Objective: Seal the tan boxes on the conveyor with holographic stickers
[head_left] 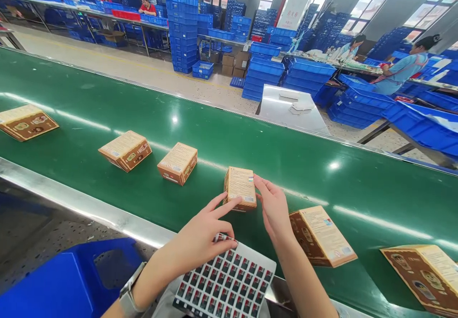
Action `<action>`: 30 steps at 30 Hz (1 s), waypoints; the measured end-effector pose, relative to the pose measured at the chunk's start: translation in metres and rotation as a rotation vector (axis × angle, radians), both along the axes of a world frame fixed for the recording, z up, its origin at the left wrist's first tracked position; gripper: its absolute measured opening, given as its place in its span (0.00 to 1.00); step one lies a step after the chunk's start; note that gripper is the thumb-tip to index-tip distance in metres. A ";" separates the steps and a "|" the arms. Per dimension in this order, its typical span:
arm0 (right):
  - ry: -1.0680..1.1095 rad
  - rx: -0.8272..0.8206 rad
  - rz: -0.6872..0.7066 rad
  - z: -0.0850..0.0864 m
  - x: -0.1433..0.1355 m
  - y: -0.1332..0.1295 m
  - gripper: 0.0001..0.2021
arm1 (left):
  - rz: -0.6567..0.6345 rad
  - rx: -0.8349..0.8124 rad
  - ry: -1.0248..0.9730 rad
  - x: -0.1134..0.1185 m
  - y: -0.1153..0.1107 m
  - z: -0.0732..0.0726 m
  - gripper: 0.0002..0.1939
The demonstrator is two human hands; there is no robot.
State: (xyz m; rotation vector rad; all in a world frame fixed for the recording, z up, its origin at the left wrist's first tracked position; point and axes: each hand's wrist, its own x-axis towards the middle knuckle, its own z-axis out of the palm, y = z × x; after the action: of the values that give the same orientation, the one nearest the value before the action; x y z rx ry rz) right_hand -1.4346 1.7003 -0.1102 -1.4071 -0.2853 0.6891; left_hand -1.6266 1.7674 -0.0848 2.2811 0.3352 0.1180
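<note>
A small brown-and-cream cardboard box (240,182) sits on the green conveyor belt in front of me, with a small coloured sticker (251,178) near its right edge. My left hand (211,229) has its index finger on the box's printed top and another finger at its left side. Between the thumb and curled fingers of that same hand is a sheet of stickers (229,280), with rows of small dark-and-red labels. My right hand (272,201) is closed against the right side of the box, its fingertips beside the coloured sticker.
More such boxes stand along the conveyor belt (143,98), to the left and a near one (324,237) to the right. A blue plastic bin (71,275) is below left. Beyond the belt are a metal table (286,110), stacked blue crates (182,31) and several people at benches.
</note>
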 end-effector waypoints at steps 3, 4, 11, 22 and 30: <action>0.052 0.016 -0.058 -0.003 -0.004 -0.001 0.22 | -0.020 -0.011 -0.011 0.005 -0.001 -0.001 0.07; 0.051 0.013 -0.069 -0.003 -0.004 -0.002 0.23 | -0.027 -0.012 -0.014 0.006 -0.001 -0.001 0.07; -0.302 -0.197 -0.063 -0.007 0.005 -0.018 0.22 | -0.076 -0.002 0.001 0.016 -0.009 0.002 0.07; -0.764 -0.555 0.023 0.038 0.034 -0.043 0.18 | -0.015 -0.071 -0.018 0.014 -0.026 0.010 0.06; -0.980 -0.253 0.589 0.055 -0.042 -0.102 0.12 | 0.230 -0.486 0.040 -0.003 -0.026 0.020 0.10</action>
State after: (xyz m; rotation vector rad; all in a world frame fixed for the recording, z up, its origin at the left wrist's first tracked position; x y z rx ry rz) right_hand -1.4766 1.5981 -0.0556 -1.8475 -1.4647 0.4517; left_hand -1.6301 1.7419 -0.0644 1.7618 0.5796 0.0955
